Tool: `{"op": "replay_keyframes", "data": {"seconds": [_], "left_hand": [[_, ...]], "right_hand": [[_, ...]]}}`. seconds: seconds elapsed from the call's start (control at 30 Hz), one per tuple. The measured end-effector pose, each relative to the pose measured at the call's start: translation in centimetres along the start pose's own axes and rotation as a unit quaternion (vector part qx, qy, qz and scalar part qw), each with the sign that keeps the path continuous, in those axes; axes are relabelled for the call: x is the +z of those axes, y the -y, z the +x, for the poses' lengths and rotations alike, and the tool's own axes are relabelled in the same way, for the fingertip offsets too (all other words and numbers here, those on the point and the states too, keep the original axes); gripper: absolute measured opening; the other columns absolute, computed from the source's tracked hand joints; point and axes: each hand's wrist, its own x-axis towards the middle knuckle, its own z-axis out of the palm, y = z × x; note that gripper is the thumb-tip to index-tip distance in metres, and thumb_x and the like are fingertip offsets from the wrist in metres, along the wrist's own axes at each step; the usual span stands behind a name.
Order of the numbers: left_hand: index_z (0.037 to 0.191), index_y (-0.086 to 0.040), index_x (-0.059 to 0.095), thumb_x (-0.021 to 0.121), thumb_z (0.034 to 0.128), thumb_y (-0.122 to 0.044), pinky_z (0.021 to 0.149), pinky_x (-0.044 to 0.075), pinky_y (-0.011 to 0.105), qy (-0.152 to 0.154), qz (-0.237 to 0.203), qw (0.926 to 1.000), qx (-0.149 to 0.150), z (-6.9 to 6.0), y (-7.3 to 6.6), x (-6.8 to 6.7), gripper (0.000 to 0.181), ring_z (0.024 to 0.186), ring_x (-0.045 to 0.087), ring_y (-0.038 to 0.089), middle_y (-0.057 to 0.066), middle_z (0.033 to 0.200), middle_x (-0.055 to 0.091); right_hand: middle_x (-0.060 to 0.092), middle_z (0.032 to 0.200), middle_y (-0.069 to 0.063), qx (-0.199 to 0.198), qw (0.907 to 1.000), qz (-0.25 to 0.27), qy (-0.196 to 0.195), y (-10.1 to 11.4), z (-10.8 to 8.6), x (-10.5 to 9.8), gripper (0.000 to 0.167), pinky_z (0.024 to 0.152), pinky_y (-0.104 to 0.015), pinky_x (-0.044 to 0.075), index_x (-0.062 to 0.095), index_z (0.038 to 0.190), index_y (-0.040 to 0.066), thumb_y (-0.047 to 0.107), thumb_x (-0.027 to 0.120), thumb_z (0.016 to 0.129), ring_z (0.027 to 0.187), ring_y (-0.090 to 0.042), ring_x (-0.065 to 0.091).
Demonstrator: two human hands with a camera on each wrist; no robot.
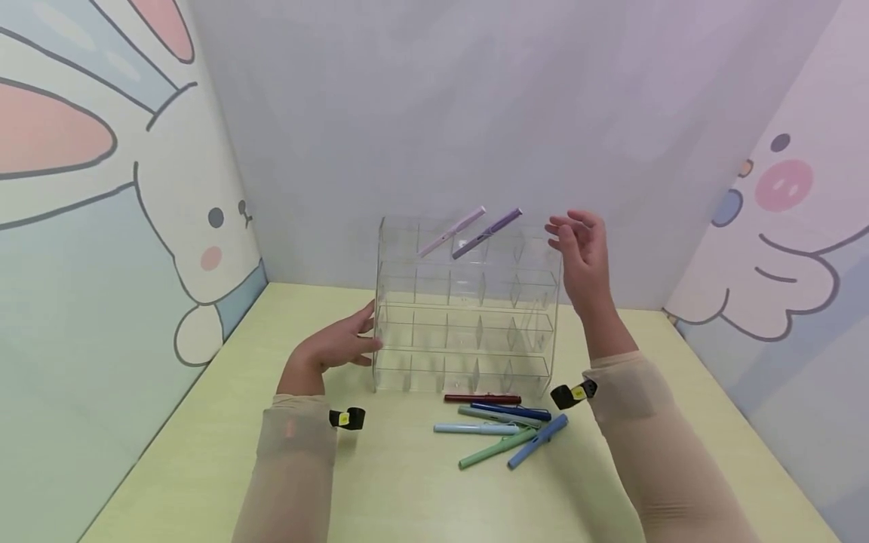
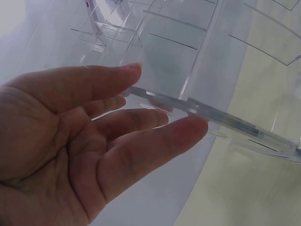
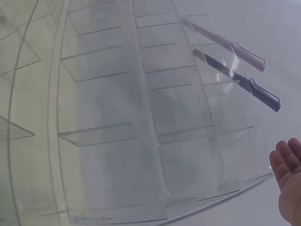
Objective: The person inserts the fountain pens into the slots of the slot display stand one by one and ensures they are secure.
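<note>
A clear acrylic rack (image 1: 468,306) with rows of small compartments stands upright against the back wall. In its top row lean a pale lilac pen (image 1: 452,231) and a purple pen (image 1: 487,234), both tilted to the right. My left hand (image 1: 339,341) rests on the rack's left side panel, its fairly straight fingers (image 2: 155,143) touching the panel edge. Beside the rack's upper right corner, my right hand (image 1: 582,253) is raised with loosely bent fingers and holds nothing. The right wrist view shows part of this hand (image 3: 289,181) at the lower right.
Several capped pens lie on the table in front of the rack: dark red (image 1: 483,399), dark blue (image 1: 511,411), light blue (image 1: 477,428), green (image 1: 498,448), blue (image 1: 538,441) and a grey-green one. Cartoon-printed panels (image 1: 210,188) stand on both sides.
</note>
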Motion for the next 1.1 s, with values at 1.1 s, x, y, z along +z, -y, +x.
{"op": "replay_keyframes", "data": {"seconds": [1.1], "left_hand": [[0.152, -0.053, 0.0, 0.056, 0.1003, -0.015, 0.098, 0.052, 0.047, -0.001, 0.006, 1.0, -0.006, -0.1, 0.0, 0.1, 0.085, 0.137, 0.044, 0.034, 0.008, 0.161, 0.026]], "right_hand": [[0.059, 0.118, -0.027, -0.017, 0.9949, 0.033, 0.094, 0.7, -9.9, -2.4, 0.028, 0.081, -0.031, 0.059, 0.046, 0.125, -0.015, 0.002, 0.04, 0.104, 0.104, -0.028, 0.067]]}}
